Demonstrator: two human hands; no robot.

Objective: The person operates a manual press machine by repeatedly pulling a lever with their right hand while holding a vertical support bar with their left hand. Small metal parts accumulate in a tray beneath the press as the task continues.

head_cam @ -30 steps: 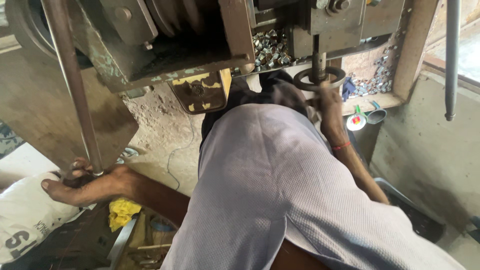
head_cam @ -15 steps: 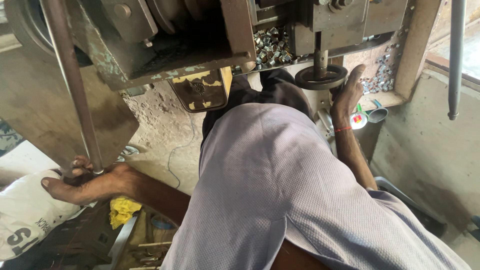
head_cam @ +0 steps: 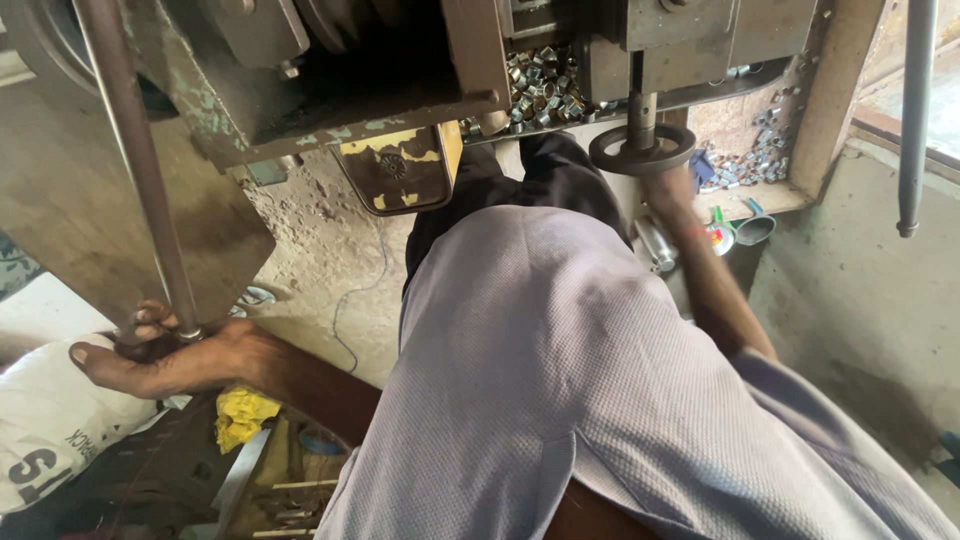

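Workshop floor, machine tray [head_cam: 700, 95] of metal nuts [head_cam: 545, 85], left hand [head_cam: 165, 355] clasping lever rod [head_cam: 135, 170], right hand [head_cam: 670, 185] grip unclear

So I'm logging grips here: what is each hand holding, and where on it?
Left hand grips the long metal lever at its lower end. Right hand reaches under the small handwheel; grip cannot be told.

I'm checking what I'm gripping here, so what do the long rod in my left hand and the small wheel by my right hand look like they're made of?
The long rod looks like bare steel, dull brown-grey with a worn, faintly rusty sheen. The left hand closes around its lower end. The small wheel looks like cast metal, dark and matt, with a thin ring rim. The right hand sits just beneath it.
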